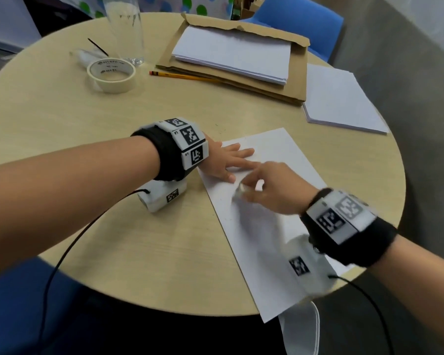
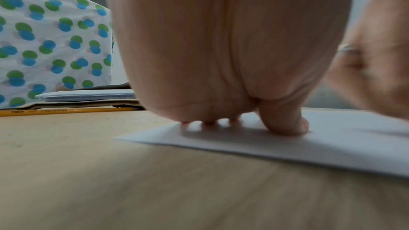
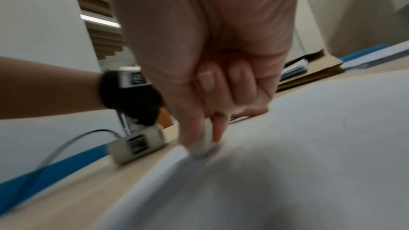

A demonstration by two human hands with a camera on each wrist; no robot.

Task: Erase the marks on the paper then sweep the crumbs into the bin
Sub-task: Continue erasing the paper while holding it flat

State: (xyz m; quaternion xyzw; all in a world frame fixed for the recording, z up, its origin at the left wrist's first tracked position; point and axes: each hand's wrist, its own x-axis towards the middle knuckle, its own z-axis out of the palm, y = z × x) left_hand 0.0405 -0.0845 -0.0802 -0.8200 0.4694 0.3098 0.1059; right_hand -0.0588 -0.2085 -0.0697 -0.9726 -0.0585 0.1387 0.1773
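Left hand (image 1: 224, 160): fingers straight and spread, flat on the far-left part of the paper (image 1: 280, 226), pinning it to the table (image 1: 113, 226). Left wrist view confirms it: thumb (image 2: 285, 121) and fingertips press down on the sheet, nothing gripped.

Right hand (image 1: 272, 190): thumb and forefinger pinch a small white eraser (image 1: 241, 192); the other fingers are curled into the palm. In the right wrist view the eraser (image 3: 203, 144) tip touches the paper near its left edge, just beside the left hand's thumb. The hand is motion-blurred in both views.

Paper: one white sheet, lying skewed on the near-right part of the round table, its near corner hanging over the table edge. Surface is mostly clean; faint grey traces and a few tiny dark specks near the eraser, too small and blurred to tell whether they are marks or crumbs. A faint curved line shows on the sheet in the right wrist view.

Something white (image 1: 300, 331) sits below the table edge under the paper's near corner; can't tell what it is.

Rest of table:
- yellow pencil (image 1: 182, 76) at the far centre, beside a brown envelope (image 1: 280, 89)
- stack of white sheets (image 1: 233, 55) on that envelope
- second stack (image 1: 344, 101) at the far right
- roll of masking tape (image 1: 110, 75) at the far left
- clear glass (image 1: 126, 29) just beyond the tape
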